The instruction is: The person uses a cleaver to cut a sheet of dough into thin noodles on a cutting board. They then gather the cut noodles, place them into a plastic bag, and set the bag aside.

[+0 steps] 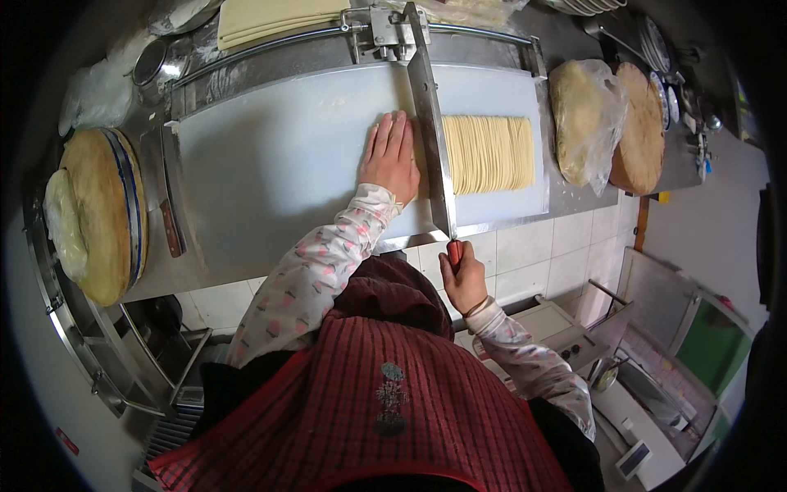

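Observation:
My right hand [465,283] grips the red handle [454,252] of a long steel blade [435,141], which is hinged at its far end to a sliding carriage [391,31]. To the left of the blade, my left hand [390,157] lies palm down, fingers together and pointing away from me. A narrow strip of pale yellow dough [422,169] shows between that hand and the blade; the rest of it is hidden. Right of the blade, a neat block of thin-cut noodles [490,154] lies on the white cutting board [264,160].
A steel guide rail [283,44] spans the board's far side, with stacked dough sheets [280,21] behind it. At left are a cleaver [169,215] and a round wooden board [101,234]. Bagged dough [581,123] and another round chopping board [638,129] stand at right.

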Available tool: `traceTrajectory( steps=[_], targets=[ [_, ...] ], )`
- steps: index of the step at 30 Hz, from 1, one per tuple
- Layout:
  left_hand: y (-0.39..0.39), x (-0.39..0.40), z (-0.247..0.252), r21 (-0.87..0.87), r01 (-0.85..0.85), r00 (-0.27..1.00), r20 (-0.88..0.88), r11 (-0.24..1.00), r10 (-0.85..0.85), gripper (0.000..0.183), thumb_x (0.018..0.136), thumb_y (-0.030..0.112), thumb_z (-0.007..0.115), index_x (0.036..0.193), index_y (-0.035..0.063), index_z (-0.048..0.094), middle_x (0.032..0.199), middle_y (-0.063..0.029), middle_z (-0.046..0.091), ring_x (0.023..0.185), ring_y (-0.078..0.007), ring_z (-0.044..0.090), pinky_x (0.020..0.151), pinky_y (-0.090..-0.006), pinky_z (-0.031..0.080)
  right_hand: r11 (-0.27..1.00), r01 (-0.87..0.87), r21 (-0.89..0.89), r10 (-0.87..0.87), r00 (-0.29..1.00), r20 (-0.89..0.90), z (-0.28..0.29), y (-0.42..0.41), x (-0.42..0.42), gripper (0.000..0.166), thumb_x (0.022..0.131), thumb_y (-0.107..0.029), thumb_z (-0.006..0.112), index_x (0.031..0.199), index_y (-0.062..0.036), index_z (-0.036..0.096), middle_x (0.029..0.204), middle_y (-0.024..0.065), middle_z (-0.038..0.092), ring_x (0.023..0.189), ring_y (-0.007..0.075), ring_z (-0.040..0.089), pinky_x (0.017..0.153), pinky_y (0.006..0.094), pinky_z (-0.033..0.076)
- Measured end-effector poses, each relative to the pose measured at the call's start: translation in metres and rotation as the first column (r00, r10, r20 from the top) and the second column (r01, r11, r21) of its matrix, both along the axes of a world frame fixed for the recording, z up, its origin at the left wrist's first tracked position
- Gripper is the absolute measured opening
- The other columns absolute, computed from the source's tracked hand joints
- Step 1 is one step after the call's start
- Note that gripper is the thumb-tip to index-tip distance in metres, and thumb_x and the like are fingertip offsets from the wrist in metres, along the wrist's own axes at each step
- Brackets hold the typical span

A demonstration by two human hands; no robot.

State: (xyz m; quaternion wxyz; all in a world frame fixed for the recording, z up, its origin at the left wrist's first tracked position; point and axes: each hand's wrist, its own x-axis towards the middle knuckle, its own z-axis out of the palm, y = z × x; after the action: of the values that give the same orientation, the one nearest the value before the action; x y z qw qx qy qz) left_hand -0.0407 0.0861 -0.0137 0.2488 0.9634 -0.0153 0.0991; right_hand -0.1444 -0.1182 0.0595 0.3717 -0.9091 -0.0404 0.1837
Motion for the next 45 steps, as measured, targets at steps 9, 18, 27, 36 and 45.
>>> traceTrajectory(
  steps=[9, 18, 27, 36, 45],
  targets=[
    [-0.001, 0.008, -0.004, 0.073, 0.011, 1.0, -0.003, 0.997, -0.011, 0.068, 0.082, 0.021, 0.057, 0.143, -0.0036, 0.038, 0.153, -0.0155, 0.032, 0.143, -0.0346, 0.025, 0.119, -0.0462, 0.02, 0.999, -0.03, 0.017, 0.032, 0.991, -0.128, 0.092, 0.005, 0.035, 0.025, 0.087, -0.011, 0.065, 0.097, 0.0015, 0.046, 0.068, 0.0237, 0.058, 0.065, 0.0435, 0.061, 0.059, 0.0445, 0.046],
    [0.001, 0.006, -0.003, 0.09, 0.017, 1.0, -0.005, 0.996, -0.017, 0.069, 0.081, 0.021, 0.058, 0.142, -0.0056, 0.038, 0.154, -0.0161, 0.03, 0.145, -0.0338, 0.022, 0.12, -0.0452, 0.017, 0.988, -0.098, -0.121, 0.106, 0.993, 0.059, 0.055, 0.007, 0.016, 0.025, 0.088, -0.009, 0.063, 0.097, 0.0027, 0.043, 0.065, 0.0274, 0.056, 0.064, 0.0492, 0.057, 0.053, 0.0491, 0.044],
    [0.004, 0.0, -0.004, 0.088, 0.016, 1.0, -0.023, 0.996, -0.014, 0.064, 0.083, 0.021, 0.056, 0.139, -0.006, 0.043, 0.153, -0.0175, 0.032, 0.144, -0.0353, 0.024, 0.119, -0.0473, 0.018, 0.997, -0.049, -0.066, 0.051, 0.998, 0.033, 0.002, 0.005, 0.004, 0.025, 0.088, -0.012, 0.064, 0.098, 0.001, 0.045, 0.068, 0.0274, 0.058, 0.065, 0.0484, 0.059, 0.055, 0.051, 0.046],
    [0.003, 0.01, -0.006, 0.019, -0.009, 1.0, 0.015, 1.0, 0.009, 0.069, 0.083, 0.021, 0.056, 0.145, -0.003, 0.036, 0.154, -0.0156, 0.03, 0.146, -0.0327, 0.02, 0.12, -0.0454, 0.017, 0.999, -0.044, 0.001, 0.043, 0.98, -0.196, 0.142, 0.02, 0.059, 0.022, 0.088, -0.011, 0.063, 0.092, 0.0019, 0.046, 0.064, 0.0208, 0.056, 0.055, 0.0372, 0.057, 0.054, 0.0427, 0.045],
    [0.0, 0.001, -0.004, 0.081, 0.031, 0.998, -0.054, 0.996, -0.027, 0.068, 0.081, 0.021, 0.056, 0.14, -0.008, 0.041, 0.154, -0.0176, 0.03, 0.145, -0.0342, 0.022, 0.12, -0.045, 0.016, 0.997, 0.007, -0.074, -0.005, 1.0, 0.021, 0.022, 0.014, 0.005, 0.023, 0.088, -0.011, 0.064, 0.097, -0.0007, 0.046, 0.07, 0.0266, 0.056, 0.068, 0.0491, 0.058, 0.056, 0.0443, 0.046]
  ],
)
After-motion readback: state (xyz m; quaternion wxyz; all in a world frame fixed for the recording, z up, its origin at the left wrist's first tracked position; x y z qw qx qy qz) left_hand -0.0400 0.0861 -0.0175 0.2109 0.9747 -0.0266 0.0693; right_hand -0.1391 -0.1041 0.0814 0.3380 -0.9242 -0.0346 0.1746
